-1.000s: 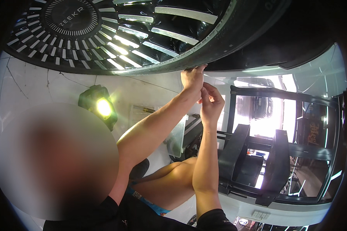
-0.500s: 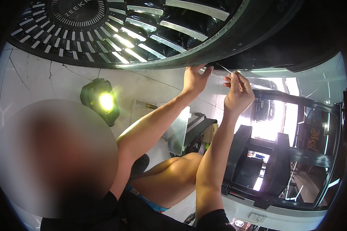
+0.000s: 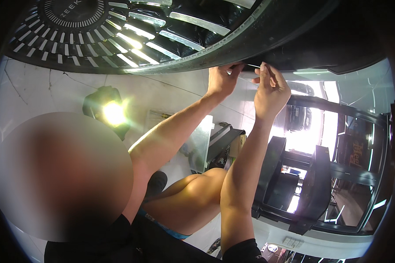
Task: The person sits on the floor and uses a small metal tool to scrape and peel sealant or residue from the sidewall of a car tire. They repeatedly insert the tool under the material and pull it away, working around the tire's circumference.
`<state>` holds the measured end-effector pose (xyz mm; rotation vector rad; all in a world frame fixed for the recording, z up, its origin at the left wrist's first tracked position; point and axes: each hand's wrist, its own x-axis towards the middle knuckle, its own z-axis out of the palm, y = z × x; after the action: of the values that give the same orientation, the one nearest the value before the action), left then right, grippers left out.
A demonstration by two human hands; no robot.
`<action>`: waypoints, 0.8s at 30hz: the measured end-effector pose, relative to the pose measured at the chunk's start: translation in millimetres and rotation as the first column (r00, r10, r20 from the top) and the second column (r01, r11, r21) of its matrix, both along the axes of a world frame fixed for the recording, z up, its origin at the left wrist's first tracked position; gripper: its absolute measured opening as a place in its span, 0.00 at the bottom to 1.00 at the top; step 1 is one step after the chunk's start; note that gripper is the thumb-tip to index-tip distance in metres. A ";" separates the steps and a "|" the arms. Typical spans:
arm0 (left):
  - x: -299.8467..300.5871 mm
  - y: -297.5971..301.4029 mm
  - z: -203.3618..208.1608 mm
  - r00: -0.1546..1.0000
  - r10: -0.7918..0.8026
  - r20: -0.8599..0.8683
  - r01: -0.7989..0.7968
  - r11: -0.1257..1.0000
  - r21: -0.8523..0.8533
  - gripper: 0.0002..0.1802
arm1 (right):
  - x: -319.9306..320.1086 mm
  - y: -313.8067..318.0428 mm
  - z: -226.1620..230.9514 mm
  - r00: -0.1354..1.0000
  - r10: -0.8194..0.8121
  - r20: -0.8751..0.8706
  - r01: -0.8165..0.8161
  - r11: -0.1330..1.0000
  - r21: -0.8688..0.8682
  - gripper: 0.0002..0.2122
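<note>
A car wheel with a dark tyre [image 3: 197, 61] and silver-slotted cover [image 3: 136, 37] fills the top of the view. My left hand [image 3: 220, 82] is raised against the tyre's lower edge, its thumb and fingers bent together. What it holds is partly hidden. To its right, my right hand [image 3: 272, 90] pinches the end of a thin pale strand [image 3: 253, 65] between thumb and fingertips. The strand runs left toward the dark gap behind the tyre; its exact kind cannot be made out, nor can I tell whether the left hand touches it.
A lit work lamp [image 3: 114, 114] stands on the tiled floor at left. Beyond my left forearm are a clear plastic box [image 3: 202, 144] and a dark case [image 3: 226, 140] beside a small carton [image 3: 235, 146]. At right is a dark frame [image 3: 272, 175]. A blurred patch covers the lower left.
The wheel sits slightly higher in the picture. Both hands are closer up to the tyre's edge, and the pale strand lies flatter than before.
</note>
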<state>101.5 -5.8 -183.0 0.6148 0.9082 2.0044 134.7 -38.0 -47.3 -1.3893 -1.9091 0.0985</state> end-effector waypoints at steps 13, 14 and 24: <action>9.7 9.4 0.9 0.999 0.040 -0.032 -0.042 0.997 -0.070 0.08 | -21.5 0.4 3.4 0.996 -0.085 0.024 0.085 0.996 -0.006 0.10; 9.8 9.7 0.3 0.997 0.073 -0.030 -0.074 0.996 -0.044 0.08 | -21.6 1.7 3.3 0.997 -0.070 0.026 0.070 0.998 -0.007 0.09; 11.8 7.9 4.0 0.997 0.029 0.074 -0.026 0.999 -0.043 0.08 | -30.1 4.3 4.7 0.992 -0.103 0.068 0.103 0.995 -0.005 0.12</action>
<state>113.3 2.1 -179.0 0.5029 0.9160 2.0135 104.6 -33.7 -42.6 -1.5115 -1.8896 0.0097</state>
